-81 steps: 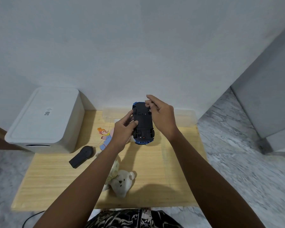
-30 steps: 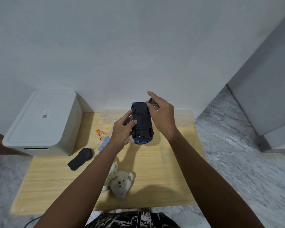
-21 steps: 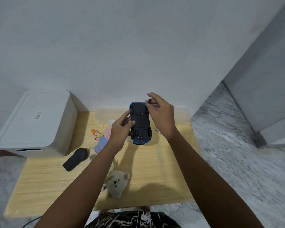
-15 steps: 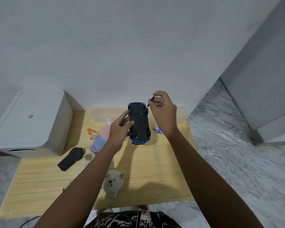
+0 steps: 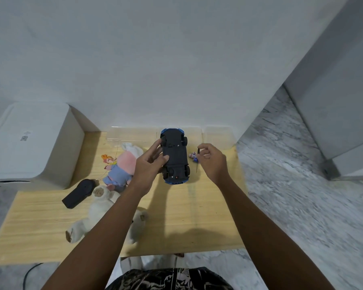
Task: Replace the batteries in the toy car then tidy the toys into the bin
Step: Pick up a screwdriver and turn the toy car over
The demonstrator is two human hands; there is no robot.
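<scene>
Left hand (image 5: pixel 150 164) grips the toy car (image 5: pixel 175 156) by its side, thumb laid across the dark underside, holding it belly-up above the desk (image 5: pixel 176 216). That chassis is black with four small wheels at the corners, and a blue body shows as a rim at both ends (a red dot sits near the near end). Just to the car's right, apart from it, the right hand (image 5: pixel 212 162) pinches a thin dark screwdriver (image 5: pixel 198 162), its shaft pointing down.

On the pale wooden desk, from the left: a white lidded bin (image 5: pixel 29 143), a black remote (image 5: pixel 78 193), a pink-and-blue plush (image 5: pixel 120 168), a white teddy (image 5: pixel 101 214), and a small colourful toy (image 5: pixel 192 156) between car and right hand. A clear plastic box (image 5: pixel 216 135) stands along the back edge against a plain white wall; grey marble floor (image 5: pixel 302 195) spreads to the right.
</scene>
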